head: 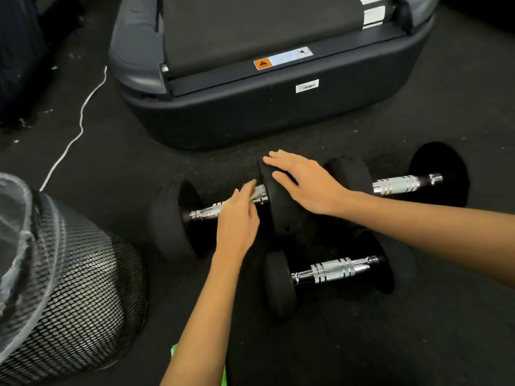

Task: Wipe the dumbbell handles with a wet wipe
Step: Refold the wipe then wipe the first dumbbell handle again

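Three chrome-handled dumbbells with black weights lie on the dark floor. My left hand (237, 221) lies over the handle (206, 211) of the left dumbbell, fingers curled on a pale, blurred wet wipe (257, 191) near the handle's right end. My right hand (309, 185) rests flat, fingers spread, on that dumbbell's right weight (278, 207). A second dumbbell's handle (333, 270) lies bare in front. The third dumbbell's handle (401, 184) shows at the right, behind my right forearm.
A treadmill's rear end (264, 107) stands just behind the dumbbells. A black mesh bin (78, 288) with a clear plastic liner sits at the left. A white cable (80, 121) runs across the floor. Something green (174, 351) peeks out under my left forearm.
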`<state>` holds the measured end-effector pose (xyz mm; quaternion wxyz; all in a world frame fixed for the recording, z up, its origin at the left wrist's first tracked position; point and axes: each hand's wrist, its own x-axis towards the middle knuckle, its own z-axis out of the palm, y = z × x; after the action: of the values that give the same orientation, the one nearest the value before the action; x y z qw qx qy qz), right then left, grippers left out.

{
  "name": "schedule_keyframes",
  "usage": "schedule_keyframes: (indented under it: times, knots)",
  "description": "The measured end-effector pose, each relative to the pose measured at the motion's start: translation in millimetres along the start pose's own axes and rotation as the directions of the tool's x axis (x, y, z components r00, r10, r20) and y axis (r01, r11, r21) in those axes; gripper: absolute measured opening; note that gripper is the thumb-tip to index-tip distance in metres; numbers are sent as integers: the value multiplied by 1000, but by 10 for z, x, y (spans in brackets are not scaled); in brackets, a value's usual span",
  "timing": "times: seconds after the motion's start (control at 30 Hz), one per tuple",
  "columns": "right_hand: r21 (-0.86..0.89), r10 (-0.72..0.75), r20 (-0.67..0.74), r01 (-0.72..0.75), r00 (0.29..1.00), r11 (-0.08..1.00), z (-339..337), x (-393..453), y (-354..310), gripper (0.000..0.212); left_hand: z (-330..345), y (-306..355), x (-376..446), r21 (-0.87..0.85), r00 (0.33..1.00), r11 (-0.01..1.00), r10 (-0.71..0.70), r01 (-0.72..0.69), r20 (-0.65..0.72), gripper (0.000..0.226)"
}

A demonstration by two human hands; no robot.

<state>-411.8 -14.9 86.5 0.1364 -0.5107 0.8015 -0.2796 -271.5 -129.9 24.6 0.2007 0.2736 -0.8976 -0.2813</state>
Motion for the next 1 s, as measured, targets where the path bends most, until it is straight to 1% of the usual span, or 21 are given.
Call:
schedule_keyframes:
  times: [0.03, 0.1, 0.2, 0.3, 0.37, 0.53, 0.73, 0.8, 0.9, 0.97, 1.0]
  knots:
    - [11, -2, 0, 2, 1000, 1000, 10, -6, 9, 45, 61, -16, -65, 33, 1000, 999, 26, -26, -6, 47]
    - [29, 3, 0, -3, 1000, 1000, 16, 2, 22, 45, 152, -34, -217, 77, 996, 995, 64, -59, -55, 52]
    - [45, 17, 4, -17, 1000, 999, 14, 9, 24, 45, 199, -39, -372, 144, 994, 988, 71, -59, -79, 62]
    - [36, 19, -3, -19, 1000, 999, 31, 18, 28, 45, 175, -29, -247, 253, 997, 965, 72, -61, -37, 66]
    - [39, 20, -12, -19, 1000, 999, 43, 32, 34, 45, 153, 3, -139, 296, 998, 953, 69, -64, -8, 67]
    - [26, 31, -9, -31, 999, 999, 32, 30, 22, 44, 64, 152, -338, 254, 999, 967, 32, -37, 23, 73]
    - [-5, 23, -24, -23, 999, 1000, 51, 0, -10, 44, 81, 195, -150, 311, 996, 950, -59, 37, 63, 69]
    - [-3, 20, -14, -20, 1000, 1000, 39, 12, 0, 44, 77, 244, -230, 286, 996, 958, -57, 37, 64, 71]
    - [-9, 22, -3, -22, 1000, 1000, 30, 6, 1, 44, 59, 265, -345, 246, 998, 969, -10, -6, 61, 70]
    - [-8, 24, -8, -24, 1000, 1000, 33, 6, -9, 44, 63, 196, -266, 259, 998, 966, 8, -23, 56, 69]
    - [-9, 24, -10, -24, 1000, 1000, 34, 13, -10, 44, 69, 148, -203, 273, 998, 962, -8, -8, 57, 69]
